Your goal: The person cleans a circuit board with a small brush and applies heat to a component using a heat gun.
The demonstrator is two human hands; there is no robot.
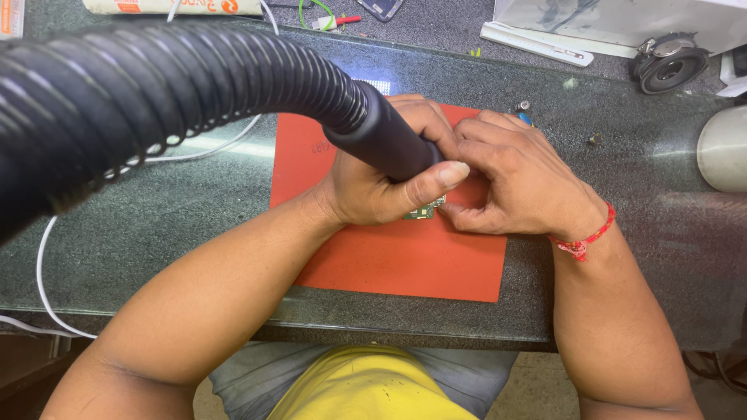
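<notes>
Nearest the lens: thick black ribbed hose [140,93], sweeping in from the left and narrowing to a smooth black handle [385,140]. Long axis running down and to the right, nose aimed at the middle of the flat orange-red rubber mat [405,260]. Left hand [381,183] wrapped tight round that handle, thumb pressed along its end. Directly beneath the thumb, peeking out: small green circuit board [424,210], flat on the mat, mostly hidden by both hands. Right hand [517,179], red thread bracelet at the wrist, curled in from the right, fingertips pinched down at the board's edge; probably pinning it, though the contact itself is covered. So board sits below and just right of the left grip, both hands touching above it. Farther back on the dark speckled stone counter [194,210]: looping white cable [47,257], round black speaker part [669,62], white box [622,19].
</notes>
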